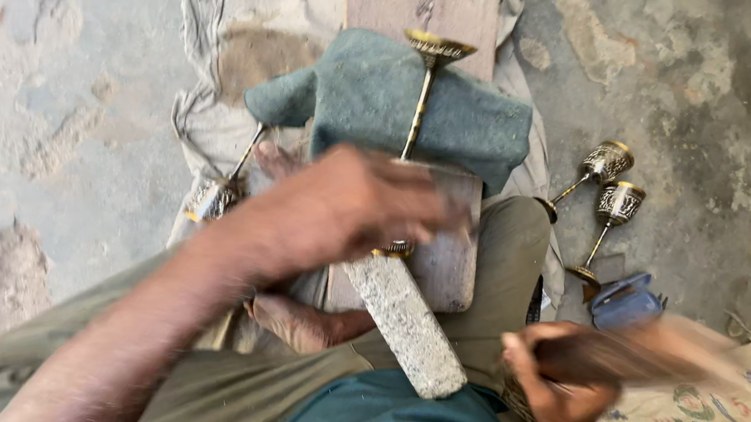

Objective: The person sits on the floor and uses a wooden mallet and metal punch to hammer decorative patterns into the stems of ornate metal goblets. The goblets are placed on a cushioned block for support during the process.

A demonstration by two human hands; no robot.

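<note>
Chasing step, I judged: left hand [352, 206] clamped goblet [424, 96] on block [448, 250]; right hand [553, 387], at 5 o'clock, gripped blurred tool [628, 356]. Next needs a steady strike.

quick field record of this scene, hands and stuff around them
left hand: blurred, over a brass goblet lying on a wooden block
right hand: grips a blurred stick-like tool
lap: grey stone bar
under goblet stem: grey-green cloth
floor, right: two engraved goblets
floor, left: one goblet
</note>
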